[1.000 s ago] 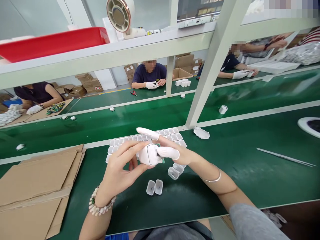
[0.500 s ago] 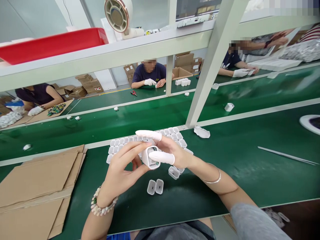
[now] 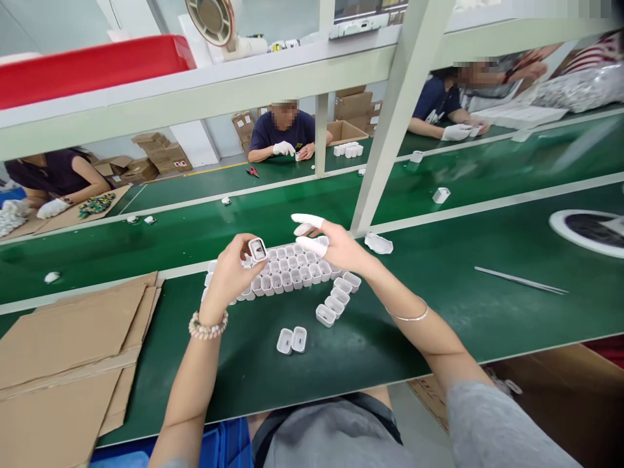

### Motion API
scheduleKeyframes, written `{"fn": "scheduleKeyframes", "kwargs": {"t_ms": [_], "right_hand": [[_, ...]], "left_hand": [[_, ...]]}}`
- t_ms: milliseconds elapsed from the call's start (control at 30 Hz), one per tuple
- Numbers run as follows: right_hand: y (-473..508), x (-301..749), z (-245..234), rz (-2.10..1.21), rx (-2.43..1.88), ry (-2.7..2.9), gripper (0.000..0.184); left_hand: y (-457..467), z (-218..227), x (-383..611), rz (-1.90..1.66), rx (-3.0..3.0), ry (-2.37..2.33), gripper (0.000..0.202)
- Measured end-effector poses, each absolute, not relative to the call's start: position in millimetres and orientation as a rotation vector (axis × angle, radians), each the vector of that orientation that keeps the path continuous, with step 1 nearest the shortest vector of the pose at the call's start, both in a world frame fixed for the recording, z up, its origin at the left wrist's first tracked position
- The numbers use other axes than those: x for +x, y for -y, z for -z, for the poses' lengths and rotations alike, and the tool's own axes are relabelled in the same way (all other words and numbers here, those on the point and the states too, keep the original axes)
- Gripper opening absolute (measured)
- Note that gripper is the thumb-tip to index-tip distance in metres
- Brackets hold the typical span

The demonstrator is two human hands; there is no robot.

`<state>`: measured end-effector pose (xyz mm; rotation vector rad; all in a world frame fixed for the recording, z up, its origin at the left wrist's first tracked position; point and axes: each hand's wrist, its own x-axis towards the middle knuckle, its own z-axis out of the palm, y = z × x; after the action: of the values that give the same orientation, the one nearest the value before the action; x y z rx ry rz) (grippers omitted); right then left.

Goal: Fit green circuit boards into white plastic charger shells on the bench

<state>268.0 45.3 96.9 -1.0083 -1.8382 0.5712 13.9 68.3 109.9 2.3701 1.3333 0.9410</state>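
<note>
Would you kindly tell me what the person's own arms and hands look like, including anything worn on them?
The left hand shows no finger covers; a pale beaded bracelet circles its wrist. The right hand has white finger covers on the thumb and neighbouring fingers. A slim silvery bangle sits on the right forearm, below a short grey sleeve.

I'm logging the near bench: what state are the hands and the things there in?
Held case: tilted, open end showing, something inside
Left hand: closed around that case
Right hand: fingers apart, holding nothing visible
Rowed cases: upright, open-topped
Nearest two cases: upright, open-topped, side by side
Tweezers: lying flat
Cardboard sheets: flat, overlapping
</note>
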Motion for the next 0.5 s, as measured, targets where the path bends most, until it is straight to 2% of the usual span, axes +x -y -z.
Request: {"fn": "scheduleKeyframes", "kwargs": {"t_ms": [133, 200, 367, 500], "right_hand": [[-44.5, 323.7, -48.7, -0.42, -1.105, 1.854, 0.035], [-39.7, 349.1, -22.8, -0.357, -1.168, 1.791, 0.032], [-32.4, 393.6, 3.6, -0.365, -1.353, 1.786, 0.039], [-29.3, 407.7, -1.8, -0.538, -1.374, 1.982, 0.045]], "left_hand": [[-130.4, -80.6, 15.9, -0.722, 2.236, -1.495, 0.042], [-162.7, -69.3, 21.4, -0.64, 2.197, -1.55, 0.041], [-219.6, -50.3, 45.3, -0.417, 2.118, -1.694, 0.026], [-231.3, -45.1, 65.5, -0.307, 2.105, -1.734, 0.029]]}}
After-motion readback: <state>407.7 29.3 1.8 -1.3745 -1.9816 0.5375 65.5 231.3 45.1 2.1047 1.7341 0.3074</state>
